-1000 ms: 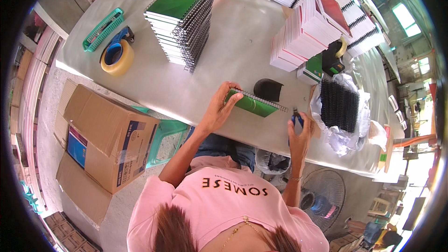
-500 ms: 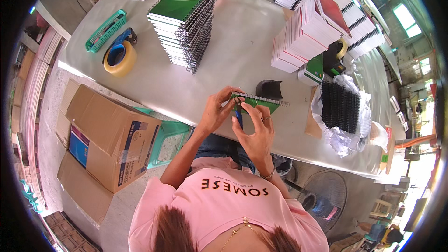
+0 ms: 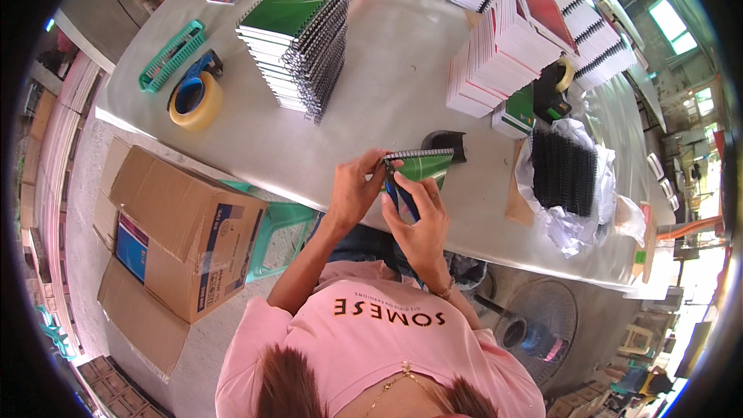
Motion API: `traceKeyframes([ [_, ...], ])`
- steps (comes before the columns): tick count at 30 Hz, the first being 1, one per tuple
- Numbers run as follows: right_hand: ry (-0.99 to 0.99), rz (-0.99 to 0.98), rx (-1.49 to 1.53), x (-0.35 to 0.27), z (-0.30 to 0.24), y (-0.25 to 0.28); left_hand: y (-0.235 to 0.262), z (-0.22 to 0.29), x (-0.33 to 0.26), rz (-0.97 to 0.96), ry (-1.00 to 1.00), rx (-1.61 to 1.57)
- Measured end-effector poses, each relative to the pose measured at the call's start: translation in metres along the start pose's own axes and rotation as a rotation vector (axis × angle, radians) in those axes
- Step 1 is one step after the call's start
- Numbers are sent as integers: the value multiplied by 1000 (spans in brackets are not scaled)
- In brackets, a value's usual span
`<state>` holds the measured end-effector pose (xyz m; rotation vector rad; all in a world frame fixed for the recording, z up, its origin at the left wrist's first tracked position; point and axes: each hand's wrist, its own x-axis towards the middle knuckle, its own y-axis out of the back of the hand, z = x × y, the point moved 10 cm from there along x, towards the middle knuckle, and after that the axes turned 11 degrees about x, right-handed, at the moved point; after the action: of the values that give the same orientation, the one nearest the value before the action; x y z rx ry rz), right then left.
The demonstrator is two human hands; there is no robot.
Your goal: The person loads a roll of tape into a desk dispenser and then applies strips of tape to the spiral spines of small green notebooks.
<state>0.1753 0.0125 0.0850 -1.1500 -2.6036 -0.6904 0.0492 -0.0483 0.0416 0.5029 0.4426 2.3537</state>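
A green spiral-bound notebook is held up over the near edge of the table, its coil along the top. My left hand pinches its left end, thumb and fingers pressed near the coil's end. Blue-handled pliers are in my right hand, the fingers closed round the handles. The jaws meet the coil's left end, but the fingers partly hide them. Just behind the notebook lies a curved black piece.
Green spiral notebooks are stacked at far left, near a tape dispenser and green basket. Red-and-white books and black coils occupy the right. An open carton, green stool and fan stand below.
The notebook has turned, its right end swinging upward and closer in, so more of its green cover shows. My right hand has closed further round the pliers.
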Motion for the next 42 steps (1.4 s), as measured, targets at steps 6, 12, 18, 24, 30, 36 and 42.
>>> traceKeyframes([
  [6, -737, -181, 1290, -21, 40, -28, 4, 10, -8, 76, -86, 125],
  [12, -797, -178, 1280, -18, 22, -18, 5, 26, 0, 106, -99, 175],
  [18, -340, 118, 632, 7, 55, 69, 58, 53, 22, 249, 13, 182],
  [24, -103, 361, -565, 0, 94, 140, 160, 120, 52, 665, -152, 103],
  [30, -131, 357, -506, 0, 102, 139, 230, 106, 93, 821, -283, -67],
  [36, -105, 348, -474, 1, 101, 137, 246, 62, 108, 853, -289, 158],
  [42, -137, 333, -482, 2, 103, 139, 241, 36, 112, 865, -201, 176],
])
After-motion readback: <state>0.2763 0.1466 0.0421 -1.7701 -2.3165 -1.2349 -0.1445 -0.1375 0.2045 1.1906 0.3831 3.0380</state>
